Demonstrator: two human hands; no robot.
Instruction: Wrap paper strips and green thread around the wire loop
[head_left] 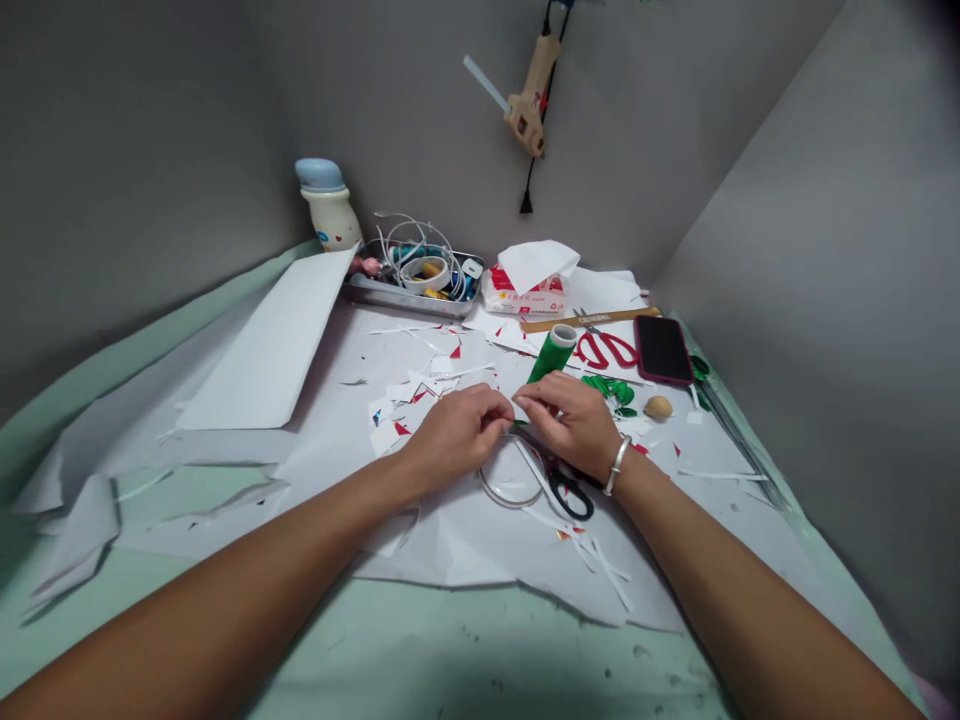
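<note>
Thin wire loop (499, 487) beside black-handled scissors (568, 494), its upper end pinched by left hand (456, 435) and right hand (570, 423), fingertips together on it; green tape roll (553, 353) just beyond the scissors.

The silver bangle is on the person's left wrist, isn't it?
No, that's the wrong wrist. The head view shows the silver bangle on the person's right wrist, just behind the right hand.
</note>
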